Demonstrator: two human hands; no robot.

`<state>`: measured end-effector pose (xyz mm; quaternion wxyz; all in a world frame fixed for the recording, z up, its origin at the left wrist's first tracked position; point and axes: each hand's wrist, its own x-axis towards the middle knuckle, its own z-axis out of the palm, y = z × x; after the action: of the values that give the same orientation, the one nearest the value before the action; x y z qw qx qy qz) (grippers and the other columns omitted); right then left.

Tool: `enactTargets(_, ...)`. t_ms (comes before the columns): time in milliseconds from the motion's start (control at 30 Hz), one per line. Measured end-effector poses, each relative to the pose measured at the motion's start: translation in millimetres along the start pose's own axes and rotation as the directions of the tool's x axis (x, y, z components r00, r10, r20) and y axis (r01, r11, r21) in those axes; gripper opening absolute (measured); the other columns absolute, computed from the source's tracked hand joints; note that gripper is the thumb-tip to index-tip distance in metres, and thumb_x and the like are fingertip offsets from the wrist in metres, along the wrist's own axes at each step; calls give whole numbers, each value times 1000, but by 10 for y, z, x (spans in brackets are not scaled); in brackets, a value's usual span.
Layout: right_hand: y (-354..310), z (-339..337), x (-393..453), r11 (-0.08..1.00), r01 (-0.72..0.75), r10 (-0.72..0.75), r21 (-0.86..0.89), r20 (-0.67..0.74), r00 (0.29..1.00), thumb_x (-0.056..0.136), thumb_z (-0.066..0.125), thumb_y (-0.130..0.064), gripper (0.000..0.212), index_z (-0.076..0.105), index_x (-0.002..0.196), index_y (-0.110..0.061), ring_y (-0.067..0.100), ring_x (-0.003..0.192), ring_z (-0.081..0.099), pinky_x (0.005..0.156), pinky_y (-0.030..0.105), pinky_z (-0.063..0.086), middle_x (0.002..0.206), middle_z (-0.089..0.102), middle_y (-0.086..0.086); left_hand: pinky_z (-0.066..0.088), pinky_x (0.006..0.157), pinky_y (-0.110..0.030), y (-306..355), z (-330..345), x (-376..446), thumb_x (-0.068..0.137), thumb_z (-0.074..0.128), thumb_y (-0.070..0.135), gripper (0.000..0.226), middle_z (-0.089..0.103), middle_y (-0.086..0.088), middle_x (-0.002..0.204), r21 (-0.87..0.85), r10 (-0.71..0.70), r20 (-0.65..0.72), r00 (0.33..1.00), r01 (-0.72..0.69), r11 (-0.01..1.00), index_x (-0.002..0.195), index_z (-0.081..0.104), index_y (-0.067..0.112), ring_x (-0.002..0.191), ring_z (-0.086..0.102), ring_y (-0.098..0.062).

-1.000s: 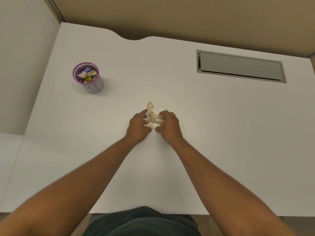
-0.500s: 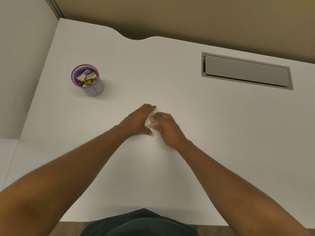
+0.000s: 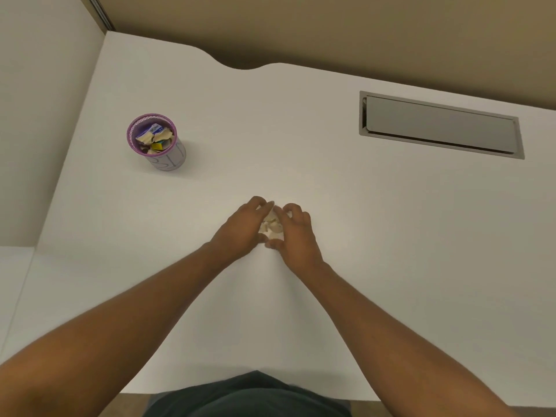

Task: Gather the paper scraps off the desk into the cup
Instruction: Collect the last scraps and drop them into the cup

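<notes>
Hands (image 3: 243, 228) cupped around paper scraps (image 3: 272, 225)

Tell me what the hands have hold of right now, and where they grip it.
Both hands, left hand and right hand, cup a small pile of paper scraps between them, pressing on its two sides; whether it is lifted off the desk cannot be told.
</notes>
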<state>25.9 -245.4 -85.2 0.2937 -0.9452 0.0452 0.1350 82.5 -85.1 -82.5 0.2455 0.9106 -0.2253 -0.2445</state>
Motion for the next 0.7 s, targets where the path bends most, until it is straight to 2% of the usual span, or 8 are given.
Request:
enactTargets(67, -46, 9, 8, 1000, -23, 23, 11, -26, 999, 90, 71, -21, 50, 54, 137, -22, 15, 115, 42, 92, 30, 51, 139, 42, 1, 58, 90, -42, 44, 15, -3, 93, 74, 16, 53, 50, -2, 141, 19, -3, -44, 999, 4, 1000, 143, 57, 15, 116, 62, -27)
enactTargets(167, -107, 37, -32, 992, 22, -27, -120, -37, 999, 97, 59, -15, 27, 62, 124, -19, 20, 118, 46, 88, 33, 53, 132, 50, 1, 53, 85, -35, 66, 70, -20, 104, 56, 17, 24, 55, -5, 133, 89, -17, -62, 998, 22, 996, 126, 64, 11, 112, 64, -29)
enactTargets(233, -123, 48, -78, 990, 6, -14, -138, -62, 998, 98, 53, -13, 19, 63, 114, -17, 19, 112, 52, 83, 35, 55, 120, 54, 0, 45, 82, -34, 89, 112, -41, 106, 48, 14, 25, 58, -10, 133, 93, -27, -56, 998, 32, 995, 123, 66, 7, 113, 64, -34)
enactTargets(300, -121, 55, -114, 990, 29, -39, -141, -66, 997, 96, 49, -8, 19, 62, 108, -13, 22, 102, 52, 81, 37, 53, 110, 55, 4, 52, 80, -38, 118, 115, -55, 106, 49, 18, 26, 62, -8, 123, 102, -50, -69, 996, 57, 993, 117, 70, 8, 105, 66, -32)
enactTargets(400, -107, 52, -121, 985, 74, -82, -154, -48, 995, 92, 46, 2, 27, 64, 110, -7, 28, 99, 49, 80, 37, 46, 107, 56, 12, 56, 79, -38, 140, 75, -51, 103, 54, 20, 27, 66, -7, 113, 77, -94, -66, 993, 99, 992, 112, 77, 12, 97, 67, -29)
enactTargets(467, -82, 29, -88, 979, 59, -71, -197, -56, 996, 93, 50, -1, 24, 67, 107, -10, 24, 100, 51, 78, 34, 49, 103, 60, 6, 54, 76, -35, 121, 54, -34, 97, 57, 18, 26, 70, -8, 109, 36, -120, -47, 992, 122, 992, 110, 79, 14, 96, 68, -30)
enactTargets(567, -62, 2, -31, 962, 73, -86, -262, -39, 996, 93, 51, -6, 22, 70, 103, -12, 20, 96, 51, 75, 33, 48, 99, 64, 1, 59, 83, -41, 83, 17, -21, 92, 61, 17, 23, 74, -10, 107, -6, -139, -40, 989, 139, 990, 105, 80, 10, 97, 71, -30)
enactTargets(700, -48, -32, -31, 983, 62, -81, -175, -104, 991, 92, 52, -1, 26, 74, 104, -7, 27, 95, 60, 81, 35, 50, 104, 71, 7, 60, 80, -32, -42, -59, -78, 87, 72, 13, 17, 81, -5, 93, -270, -264, -138, 955, 220, 937, 99, 84, 12, 86, 75, -20)
